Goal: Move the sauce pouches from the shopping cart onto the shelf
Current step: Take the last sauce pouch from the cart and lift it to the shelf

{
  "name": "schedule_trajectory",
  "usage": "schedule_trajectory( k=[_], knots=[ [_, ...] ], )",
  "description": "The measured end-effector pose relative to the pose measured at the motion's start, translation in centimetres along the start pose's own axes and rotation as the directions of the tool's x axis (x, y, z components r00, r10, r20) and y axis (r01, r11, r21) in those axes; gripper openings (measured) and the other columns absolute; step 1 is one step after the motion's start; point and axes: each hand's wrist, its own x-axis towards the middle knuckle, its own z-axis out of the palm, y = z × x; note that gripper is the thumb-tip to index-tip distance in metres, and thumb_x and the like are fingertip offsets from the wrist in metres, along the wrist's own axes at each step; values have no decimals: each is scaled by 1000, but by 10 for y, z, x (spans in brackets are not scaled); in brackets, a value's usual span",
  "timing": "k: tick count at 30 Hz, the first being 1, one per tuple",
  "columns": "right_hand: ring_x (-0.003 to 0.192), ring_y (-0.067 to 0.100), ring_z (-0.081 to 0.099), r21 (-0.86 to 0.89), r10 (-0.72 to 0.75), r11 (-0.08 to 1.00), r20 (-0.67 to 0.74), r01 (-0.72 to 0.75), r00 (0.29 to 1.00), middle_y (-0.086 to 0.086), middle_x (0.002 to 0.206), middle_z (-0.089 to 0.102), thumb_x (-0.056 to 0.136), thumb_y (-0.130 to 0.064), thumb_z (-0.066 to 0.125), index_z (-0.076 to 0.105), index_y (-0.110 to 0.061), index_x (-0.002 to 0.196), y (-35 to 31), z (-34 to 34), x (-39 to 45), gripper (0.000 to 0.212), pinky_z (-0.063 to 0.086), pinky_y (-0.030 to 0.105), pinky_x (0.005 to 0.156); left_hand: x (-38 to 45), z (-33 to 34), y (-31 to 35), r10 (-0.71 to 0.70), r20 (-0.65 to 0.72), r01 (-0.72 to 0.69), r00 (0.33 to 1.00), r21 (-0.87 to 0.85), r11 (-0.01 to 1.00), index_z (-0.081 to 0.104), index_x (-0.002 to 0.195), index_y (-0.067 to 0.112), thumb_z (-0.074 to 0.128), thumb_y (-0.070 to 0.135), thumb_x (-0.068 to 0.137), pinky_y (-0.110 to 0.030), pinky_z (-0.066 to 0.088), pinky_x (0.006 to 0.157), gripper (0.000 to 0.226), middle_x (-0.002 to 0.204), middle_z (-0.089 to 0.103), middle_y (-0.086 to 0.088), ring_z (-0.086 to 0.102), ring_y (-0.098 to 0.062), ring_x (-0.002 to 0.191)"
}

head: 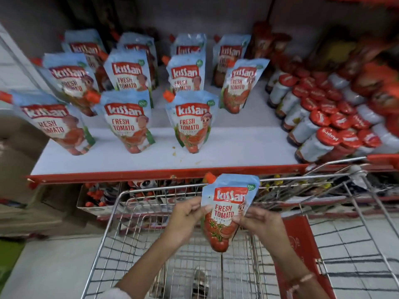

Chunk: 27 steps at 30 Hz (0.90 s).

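Sauce pouch [226, 210] stands upright above the shopping cart [133, 240], just below the shelf [151, 175] edge, pinched between left hand [183, 219] and right hand [261, 225].

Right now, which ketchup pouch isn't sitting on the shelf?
The ketchup pouch held over the shopping cart, pinched between the left hand and right hand. All the other pouches stand in rows on the white shelf.
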Motion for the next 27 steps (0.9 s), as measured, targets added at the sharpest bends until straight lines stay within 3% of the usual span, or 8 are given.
schedule_trajectory(
  k=[2,6,9,15,19,23,27],
  knots=[
    [77,17,74,1,-62,998,-29,62,998,11,87,78,64,1,80,73,0,90,-22,-7,2,27,56,16,56,5,7,21,55,-14,-56,998,-9,998,65,112,9,57,7,86,-29,58,79,27,108,73,-5,69,-17,99],
    [76,15,75,2,-183,983,-86,184,979,5,82,79,62,0,81,74,-2,87,-67,-22,12,26,57,16,58,18,23,62,186,-27,-188,982,-61,980,67,108,13,58,5,86,-15,55,75,26,94,76,12,69,-9,97],
    [72,10,73,-4,-285,958,-105,287,953,-1,79,78,62,4,80,74,-2,84,-99,-34,24,23,55,12,59,34,35,89,265,-51,-268,963,-86,959,68,107,10,57,4,87,-13,55,71,24,87,76,15,69,-5,93],
    [76,6,72,-48,-392,920,-145,389,909,-6,81,79,66,-5,81,74,-5,87,-134,-53,67,22,55,11,63,80,53,121,397,-132,-399,908,9,917,68,91,24,58,7,87,-15,55,74,20,85,72,15,66,5,84],
    [73,0,71,-77,-417,909,-160,410,895,-20,70,76,67,-5,80,73,-9,88,-137,-54,109,23,54,10,63,115,57,127,398,-180,-399,900,30,916,66,91,21,56,7,88,-22,55,78,18,90,70,3,66,4,81],
    [71,-1,70,-83,-416,909,-167,408,894,-21,69,75,70,0,77,71,0,92,-130,-54,145,22,55,12,64,143,58,122,349,-231,-346,908,56,937,64,95,14,56,7,88,-38,53,84,13,99,70,-10,65,-16,91],
    [71,1,70,-60,-370,929,-155,365,916,-17,70,76,69,3,76,72,-4,86,-119,-54,163,19,56,13,64,158,56,110,310,-251,-306,917,57,950,65,99,8,56,5,87,-38,53,87,15,104,70,-14,65,-15,91]
  ],
)
